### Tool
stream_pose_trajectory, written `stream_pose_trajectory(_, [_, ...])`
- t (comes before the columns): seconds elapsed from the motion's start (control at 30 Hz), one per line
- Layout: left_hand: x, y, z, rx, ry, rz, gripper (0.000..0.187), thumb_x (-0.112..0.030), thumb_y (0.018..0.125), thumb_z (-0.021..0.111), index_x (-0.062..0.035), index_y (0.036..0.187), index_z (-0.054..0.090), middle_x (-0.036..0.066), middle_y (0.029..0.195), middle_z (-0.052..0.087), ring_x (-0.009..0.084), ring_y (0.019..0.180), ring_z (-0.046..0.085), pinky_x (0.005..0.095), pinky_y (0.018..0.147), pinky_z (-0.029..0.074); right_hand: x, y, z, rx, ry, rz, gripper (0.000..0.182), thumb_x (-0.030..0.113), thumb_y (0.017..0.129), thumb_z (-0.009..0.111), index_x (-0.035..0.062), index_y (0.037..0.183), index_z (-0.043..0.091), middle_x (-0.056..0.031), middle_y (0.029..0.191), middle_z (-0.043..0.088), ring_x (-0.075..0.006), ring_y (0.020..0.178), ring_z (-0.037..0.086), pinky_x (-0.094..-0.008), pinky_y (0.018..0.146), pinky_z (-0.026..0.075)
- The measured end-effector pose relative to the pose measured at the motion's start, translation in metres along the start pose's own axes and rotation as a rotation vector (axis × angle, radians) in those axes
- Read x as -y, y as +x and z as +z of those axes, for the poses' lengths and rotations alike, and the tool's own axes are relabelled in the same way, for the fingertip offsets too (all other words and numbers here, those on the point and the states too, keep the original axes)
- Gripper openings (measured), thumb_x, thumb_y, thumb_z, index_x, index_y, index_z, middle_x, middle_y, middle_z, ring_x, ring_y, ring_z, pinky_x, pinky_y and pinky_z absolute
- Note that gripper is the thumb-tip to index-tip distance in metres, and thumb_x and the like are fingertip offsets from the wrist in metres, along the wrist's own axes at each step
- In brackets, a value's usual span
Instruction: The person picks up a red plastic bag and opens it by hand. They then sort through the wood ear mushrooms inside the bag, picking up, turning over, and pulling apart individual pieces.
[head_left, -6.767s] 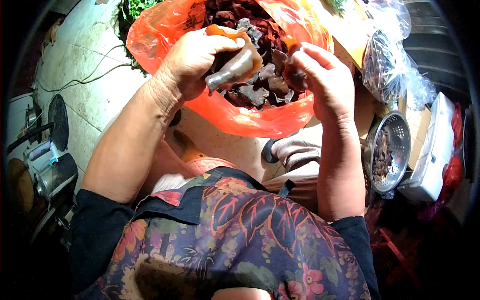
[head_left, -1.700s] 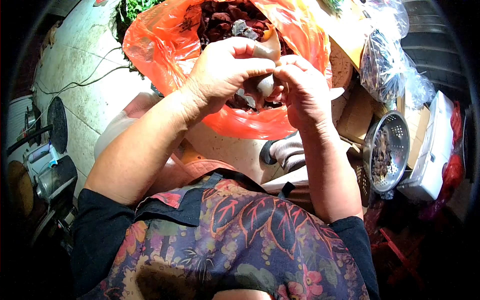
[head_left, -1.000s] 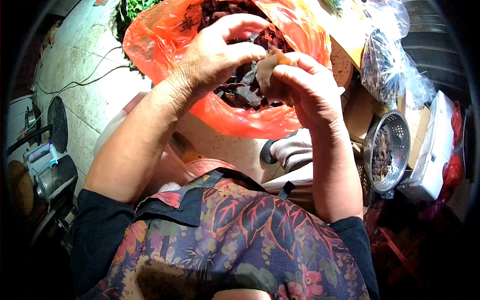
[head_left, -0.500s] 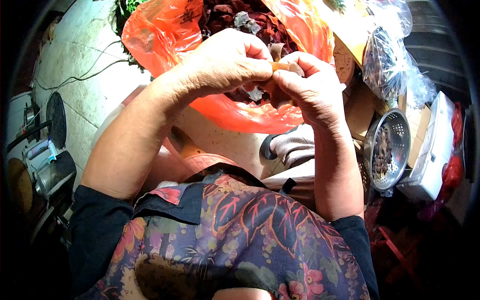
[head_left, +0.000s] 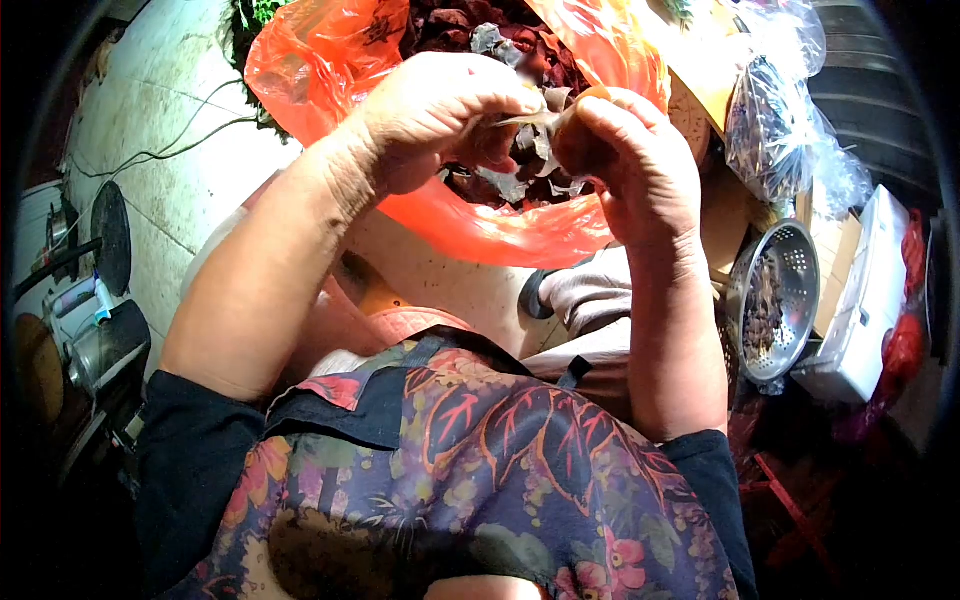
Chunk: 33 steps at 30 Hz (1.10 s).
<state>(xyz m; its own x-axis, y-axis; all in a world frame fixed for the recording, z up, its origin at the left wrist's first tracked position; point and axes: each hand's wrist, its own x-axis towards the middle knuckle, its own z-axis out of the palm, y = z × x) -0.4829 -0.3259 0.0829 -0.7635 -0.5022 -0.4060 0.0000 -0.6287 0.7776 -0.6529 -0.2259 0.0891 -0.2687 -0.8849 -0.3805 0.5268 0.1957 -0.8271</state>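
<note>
Both hands are raised over an open orange-red plastic bag. Inside it lie many dark, ruffled wood ear mushrooms, some with grey undersides. Between my hands a thin, brownish piece of wood ear mushroom is stretched. My left hand pinches one end of it between thumb and fingers. The other end is in my right hand, its thumb and fingers closed on a darker brown part. Motion blur and the fingers hide some of the grip.
At the right stands a metal colander with small dark scraps, beside a white box. Clear plastic bags lie above it. A cable crosses the tiled floor at left, near a metal pot. A shoe shows below the bag.
My hands have moved apart, the left one a little to the left and the right one slightly right. The mushroom piece between them is now drawn out thin.
</note>
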Motion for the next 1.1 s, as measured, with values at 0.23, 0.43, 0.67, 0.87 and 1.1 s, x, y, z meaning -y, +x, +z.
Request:
stream_pose_trajectory(0.23, [-0.006,0.007,-0.035,-0.236,0.65,0.069,0.016,-0.013,0.085,0.06,-0.003,0.096,0.065,0.002,0.083,0.065,0.0073,0.073,0.059,0.0215,0.066,0.049,0.003,0.006,-0.016,-0.022,-0.047,-0.021,0.02,0.015,0.09,0.058,-0.0004,0.103,0.058,-0.0086,0.089,0.064,-0.0174,0.078,0.064,-0.0307,0.07,0.053])
stream_pose_trajectory(0.43, [0.006,0.007,-0.043,-0.08,1.267,0.284,0.029,-0.001,0.075,0.052,0.0013,0.101,0.065,0.009,0.094,0.066,0.0181,0.088,0.063,0.029,0.083,0.05,-0.002,0.002,-0.008,0.108,-0.333,0.007,0.029,0.009,0.084,0.064,-0.0007,0.111,0.061,-0.0055,0.088,0.065,-0.0112,0.072,0.059,-0.0255,0.069,0.05])
stream_pose_trajectory(0.67, [-0.008,0.017,-0.041,-0.353,1.057,0.29,0.031,-0.011,0.078,0.058,0.0012,0.107,0.063,0.011,0.1,0.067,0.017,0.092,0.063,0.029,0.084,0.049,-0.013,0.007,-0.004,0.045,-1.053,-0.279,0.029,0.016,0.075,0.065,0.0034,0.102,0.066,-0.0127,0.09,0.068,-0.0226,0.081,0.066,-0.0313,0.076,0.052])
stream_pose_trajectory(0.87, [0.012,0.057,-0.056,-0.537,0.956,0.175,0.034,-0.027,0.079,0.069,-0.001,0.1,0.067,0.008,0.092,0.067,0.0139,0.081,0.061,0.0266,0.075,0.048,-0.006,0.003,0.009,0.152,-1.326,-0.163,0.027,0.016,0.077,0.068,0.0067,0.102,0.067,-0.0122,0.087,0.066,-0.0207,0.079,0.065,-0.0306,0.072,0.051])
stream_pose_trajectory(1.1, [0.003,0.059,-0.042,-0.389,0.412,0.217,0.012,-0.017,0.083,0.062,-0.0071,0.089,0.062,0.001,0.082,0.06,0.0099,0.074,0.057,0.0258,0.069,0.048,0.001,0.002,0.005,0.101,-1.283,-0.253,0.028,0.018,0.076,0.067,0.0041,0.1,0.066,-0.0165,0.091,0.065,-0.0304,0.088,0.063,-0.0383,0.082,0.049])
